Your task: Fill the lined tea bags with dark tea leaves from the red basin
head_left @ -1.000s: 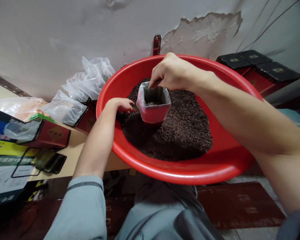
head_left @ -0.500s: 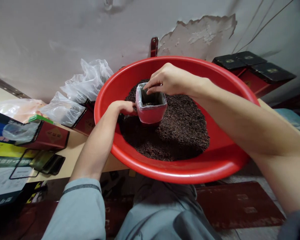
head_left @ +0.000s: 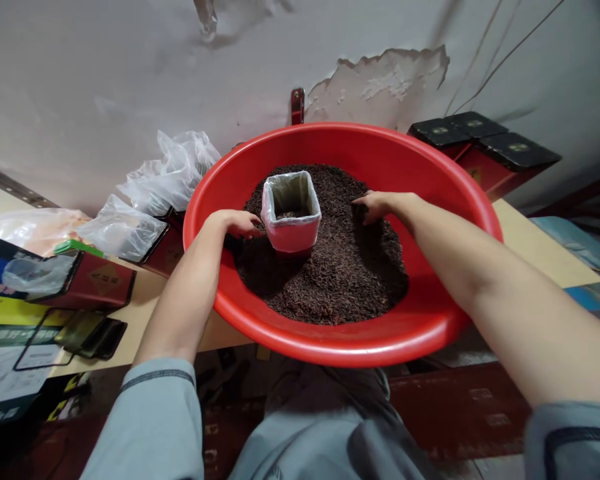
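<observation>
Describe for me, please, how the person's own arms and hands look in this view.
The left hand and right hand are bare: no gloves, watch or bracelet show. The left sleeve is plain grey-blue fabric with dark stitching near its hem; the right sleeve matches, also with a dark line.

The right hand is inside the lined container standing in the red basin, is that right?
No, the head view shows the right hand at the dark loose material beside the lined container, not inside it; the container stands in the red basin.
</observation>
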The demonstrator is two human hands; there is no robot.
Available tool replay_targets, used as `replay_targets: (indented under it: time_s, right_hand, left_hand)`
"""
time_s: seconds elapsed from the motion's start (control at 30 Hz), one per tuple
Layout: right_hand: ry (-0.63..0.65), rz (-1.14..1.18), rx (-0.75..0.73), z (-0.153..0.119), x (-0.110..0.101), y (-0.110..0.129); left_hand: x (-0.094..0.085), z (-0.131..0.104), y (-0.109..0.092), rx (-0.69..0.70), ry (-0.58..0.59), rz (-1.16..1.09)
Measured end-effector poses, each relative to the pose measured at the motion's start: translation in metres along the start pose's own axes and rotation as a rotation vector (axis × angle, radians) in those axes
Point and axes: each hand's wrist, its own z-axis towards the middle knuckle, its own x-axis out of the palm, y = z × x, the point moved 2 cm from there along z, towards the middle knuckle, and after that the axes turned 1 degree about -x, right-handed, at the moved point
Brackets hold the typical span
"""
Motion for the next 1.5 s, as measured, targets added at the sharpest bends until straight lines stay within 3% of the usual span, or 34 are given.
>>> replay_targets:
  time_s: [0.13, 0.43, 0.53, 0.67, 0.77, 0.87, 1.03, 1.17, 1.5]
  right_hand:
    - [0.261, -0.028, 0.064, 0.001, 0.019, 0.020]
    - [0.324, -0.140, -0.080, 0.001, 0.008, 0.050]
    - [0.205, -0.094, -0.163, 0.006, -0.013, 0.055]
    - [-0.242, 0.090, -0.241, 0.003, -0.066, 0.061]
    - [-0.514, 0.251, -0.319, -0.015, -0.104, 0.074]
    - [-0.647, 0.396, -0.438, -0.039, -0.127, 0.099]
    - [-0.637, 0.443, -0.682, -0.062, -0.128, 0.140]
    - [-0.622, 0.370, -0.807, -0.065, -0.119, 0.155]
    - [-0.554, 0.213, -0.818, -0.063, -0.107, 0.164]
  left_hand:
    - [0.001, 0.003, 0.006, -0.034, 0.013, -0.017]
    - [0.000, 0.003, 0.006, -0.040, 0.007, -0.036]
    - [0.001, 0.003, 0.005, -0.033, 0.001, -0.028]
    - [0.002, 0.004, 0.004, -0.012, 0.003, -0.023]
    - [0.002, 0.004, 0.002, 0.013, 0.000, -0.009]
    - [0.002, 0.002, -0.001, 0.026, 0.002, -0.007]
    - [0.002, 0.003, 0.000, 0.041, -0.005, 0.005]
    - [0.002, 0.004, 0.000, 0.038, -0.016, 0.011]
    - [0.003, -0.004, -0.007, 0.026, -0.016, -0.002]
